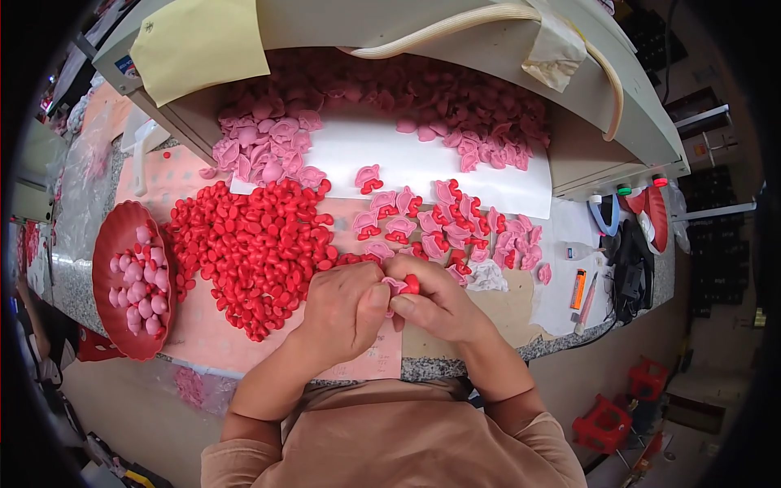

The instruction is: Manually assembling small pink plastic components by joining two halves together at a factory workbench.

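My left hand (343,307) and my right hand (438,299) meet over the near part of the table, fingers pinched together. Between them they grip a small pink plastic piece (394,285) with a glossy red part (412,284) against it, partly hidden by the fingers. Left of my hands spreads a large heap of small red plastic parts (260,252). Beyond them, several pink pieces paired with red parts (443,220) lie in loose rows. Loose pink shell-like pieces (268,146) are piled at the back, under the grey housing.
A red scalloped bowl (110,281) holding pink-and-red pieces stands at the left edge. A grey machine housing (455,45) arches over the back. To the right lie an orange packet (578,289), a pen-like tool (587,301), a small clear bottle (579,250) and a crumpled tissue (486,276).
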`<state>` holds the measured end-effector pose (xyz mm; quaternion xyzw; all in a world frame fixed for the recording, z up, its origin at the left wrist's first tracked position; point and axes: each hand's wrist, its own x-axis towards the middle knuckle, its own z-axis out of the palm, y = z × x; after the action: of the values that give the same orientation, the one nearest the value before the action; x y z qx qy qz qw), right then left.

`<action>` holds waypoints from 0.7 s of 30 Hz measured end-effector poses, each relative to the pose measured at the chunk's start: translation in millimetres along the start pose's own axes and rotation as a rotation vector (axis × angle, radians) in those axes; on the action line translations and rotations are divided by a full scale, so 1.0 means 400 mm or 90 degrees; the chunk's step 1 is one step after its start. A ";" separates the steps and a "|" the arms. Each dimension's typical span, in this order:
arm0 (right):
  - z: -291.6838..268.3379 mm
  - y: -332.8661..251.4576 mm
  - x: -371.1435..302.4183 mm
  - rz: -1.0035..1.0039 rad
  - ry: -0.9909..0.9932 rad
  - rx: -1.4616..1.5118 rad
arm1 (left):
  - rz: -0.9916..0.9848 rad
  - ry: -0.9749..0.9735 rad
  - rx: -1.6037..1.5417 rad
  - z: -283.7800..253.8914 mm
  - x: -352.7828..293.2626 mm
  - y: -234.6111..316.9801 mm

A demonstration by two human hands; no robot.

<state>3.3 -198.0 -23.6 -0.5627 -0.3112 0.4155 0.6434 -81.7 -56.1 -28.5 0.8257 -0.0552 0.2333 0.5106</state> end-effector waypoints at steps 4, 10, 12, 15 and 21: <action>-0.020 0.027 0.009 -0.132 -0.012 -0.214 | -0.032 -0.025 -0.010 -0.010 -0.002 -0.008; -0.039 0.022 0.010 -0.037 -0.047 -0.143 | -0.073 -0.063 0.054 -0.016 0.007 -0.009; -0.033 0.027 0.007 -0.046 -0.035 -0.160 | -0.091 -0.052 0.012 -0.011 0.006 -0.007; -0.034 0.030 0.013 -0.101 -0.017 -0.234 | -0.122 -0.056 -0.058 -0.012 0.008 -0.003; -0.021 0.045 0.019 -0.170 0.055 -0.210 | -0.259 -0.053 -0.191 0.013 -0.003 -0.014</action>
<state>10.8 -194.8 -43.0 -0.6317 -0.4188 0.2452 0.6045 -79.4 -58.1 -35.4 0.7439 0.0568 0.0808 0.6609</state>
